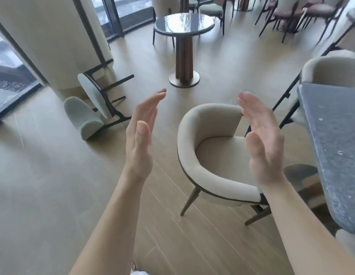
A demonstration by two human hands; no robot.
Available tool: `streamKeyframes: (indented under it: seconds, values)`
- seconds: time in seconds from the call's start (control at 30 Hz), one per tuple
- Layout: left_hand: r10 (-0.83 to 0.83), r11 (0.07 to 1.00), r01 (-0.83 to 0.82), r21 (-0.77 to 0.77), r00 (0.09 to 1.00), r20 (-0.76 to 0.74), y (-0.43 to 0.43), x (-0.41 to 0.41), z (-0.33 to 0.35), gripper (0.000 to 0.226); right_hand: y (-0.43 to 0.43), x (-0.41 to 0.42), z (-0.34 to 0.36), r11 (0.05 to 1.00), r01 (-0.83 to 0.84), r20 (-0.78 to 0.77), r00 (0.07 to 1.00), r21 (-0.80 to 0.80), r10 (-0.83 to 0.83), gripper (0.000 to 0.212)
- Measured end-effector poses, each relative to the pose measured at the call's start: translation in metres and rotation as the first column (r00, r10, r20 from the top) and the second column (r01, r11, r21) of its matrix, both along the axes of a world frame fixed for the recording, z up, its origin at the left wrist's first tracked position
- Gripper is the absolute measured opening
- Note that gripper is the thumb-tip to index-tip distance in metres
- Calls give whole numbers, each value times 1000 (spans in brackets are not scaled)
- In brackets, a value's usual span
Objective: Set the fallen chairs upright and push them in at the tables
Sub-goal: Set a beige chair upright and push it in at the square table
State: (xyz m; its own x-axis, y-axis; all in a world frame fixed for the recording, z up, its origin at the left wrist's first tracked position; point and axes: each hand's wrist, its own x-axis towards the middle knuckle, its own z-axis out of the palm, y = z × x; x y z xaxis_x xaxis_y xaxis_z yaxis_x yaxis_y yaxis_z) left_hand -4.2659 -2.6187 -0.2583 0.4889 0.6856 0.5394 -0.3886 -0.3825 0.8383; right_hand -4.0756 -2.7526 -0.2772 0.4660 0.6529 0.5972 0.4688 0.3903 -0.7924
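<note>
A pale green chair (89, 108) with black legs lies tipped over on the floor at the left, its backrest on the ground near a round pillar. A cream tub chair (210, 155) stands upright in front of me, a little away from the grey stone table (335, 139) at the right edge. My left hand (142, 135) and my right hand (262, 139) are both held out flat with palms facing each other, above the floor and the tub chair. Neither hand touches anything.
A round glass-topped table (183, 23) on a wooden pedestal stands ahead, with chairs behind it. Another cream chair (331, 70) sits at the far side of the grey table. A wide pillar (53, 36) and glass walls are at the left. More dark-framed chairs stand at the back right.
</note>
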Motion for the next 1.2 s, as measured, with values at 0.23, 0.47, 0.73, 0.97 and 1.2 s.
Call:
streamKeyframes:
  seconds: [0.23,0.47,0.73,0.97,1.2]
  values:
    - [-354,932,356,65,934,-40,139,-6,22,78,90,-65,2,947,317,-62,948,56,-314,107]
    - [-622,773,627,100,779,-75,207,39,21,79,134,-88,-4,820,570,-111,820,58,-562,112]
    - [-698,702,707,83,706,-118,297,100,9,71,212,-39,-22,708,703,-123,710,64,-693,110]
    - [-814,569,821,46,571,-109,333,163,6,69,247,-26,-24,576,815,-207,576,67,-791,92]
    - [-950,272,962,24,272,-151,351,236,-33,70,275,-31,-40,287,958,-136,283,-10,-949,93]
